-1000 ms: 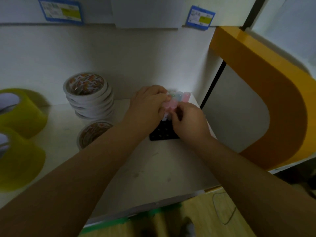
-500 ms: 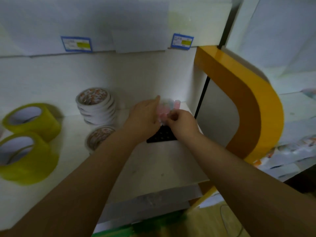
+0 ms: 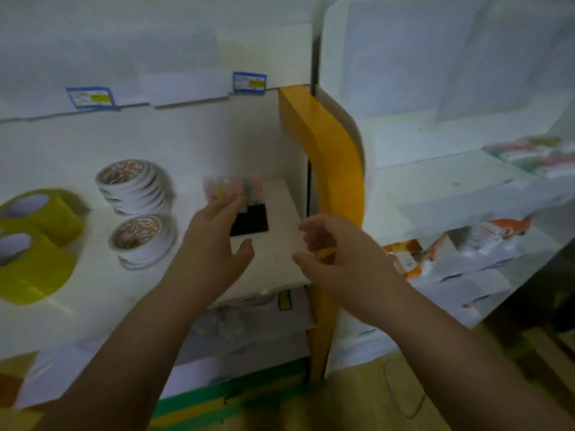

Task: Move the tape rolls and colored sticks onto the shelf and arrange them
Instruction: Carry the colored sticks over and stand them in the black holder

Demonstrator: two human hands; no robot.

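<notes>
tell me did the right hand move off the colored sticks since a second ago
Yes. The right hand has pulled back from the colored sticks toward the shelf's front edge, fingers open.

place: shop | evidence: price tags on shelf edge; stacked tape rolls; packaged goods right

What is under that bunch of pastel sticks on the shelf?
A black block dotted with holes sits under the colored sticks, on the white shelf. The left hand covers its near left corner; blur hides whether the sticks stand in the holes.
</notes>
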